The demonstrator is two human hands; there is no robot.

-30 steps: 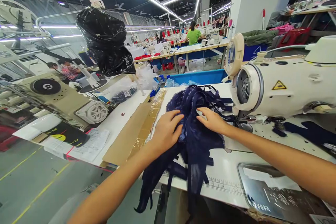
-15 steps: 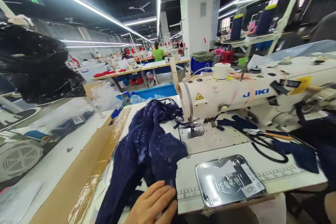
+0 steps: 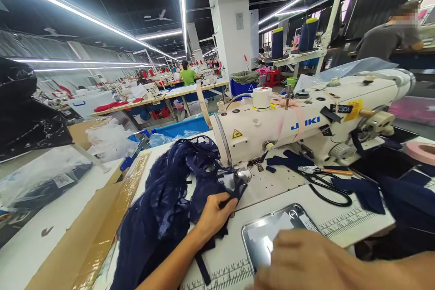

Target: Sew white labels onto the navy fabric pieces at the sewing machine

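Observation:
My left hand (image 3: 214, 213) pinches the edge of a navy lace-like garment piece (image 3: 204, 195) just in front of the needle and presser foot of a white sewing machine (image 3: 282, 122). More of the navy fabric (image 3: 152, 217) lies heaped to the left, and a narrow strip of it hangs below my wrist. My right hand (image 3: 295, 258) is blurred in the foreground, over a shiny rounded metal plate (image 3: 253, 235) on the machine table. Its fingers look curled, but the blur hides whether anything is in them.
Black-handled scissors (image 3: 331, 195) and navy scraps (image 3: 363, 195) lie right of the plate. Beyond them are a dark flat device (image 3: 380, 163) and a pink tape roll (image 3: 423, 152). Cardboard (image 3: 84, 231) borders the left side. Co-workers sit farther off, one in green (image 3: 186, 74).
My left hand has moved up and forward to the fabric edge by the presser foot. My right hand has entered at the lower right. The view has swung to the right.

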